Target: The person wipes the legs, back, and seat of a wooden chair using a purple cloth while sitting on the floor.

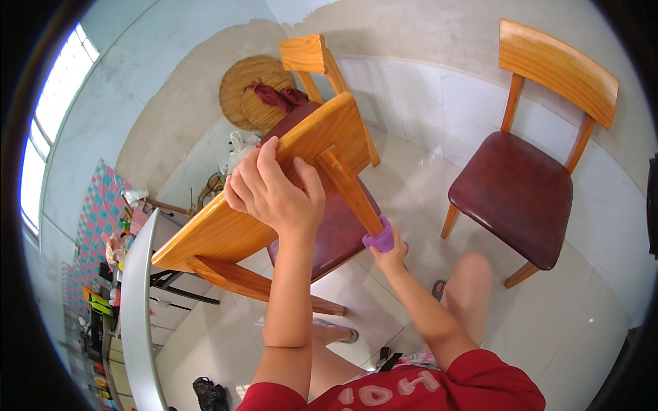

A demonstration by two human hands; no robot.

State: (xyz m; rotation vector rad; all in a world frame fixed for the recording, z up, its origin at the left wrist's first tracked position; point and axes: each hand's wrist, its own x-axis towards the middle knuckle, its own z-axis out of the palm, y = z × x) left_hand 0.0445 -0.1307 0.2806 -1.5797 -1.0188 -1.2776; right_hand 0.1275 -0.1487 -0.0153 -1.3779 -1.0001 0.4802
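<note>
My left hand [280, 190] grips the upper edge of the wide wooden backrest [318, 133] of a chair, fingers over the top and thumb on the facing side. Below it, my right hand [393, 253] holds a purple cloth [381, 236] wrapped around the lower part of one wooden back post [354, 192]. The other back post [231, 275] runs down at the left, partly behind my left forearm. Beneath the backrest lies the chair's dark red padded seat [334, 231], partly covered by the backrest and my arm.
A similar chair [514, 200] stands at the right near the tiled wall. Another wooden chair [303, 54] is behind, with dark red fabric [275, 96] and round woven trays [236, 97] beside it. A table edge [136, 308] rises at left; a black bag [209, 394] lies on the floor.
</note>
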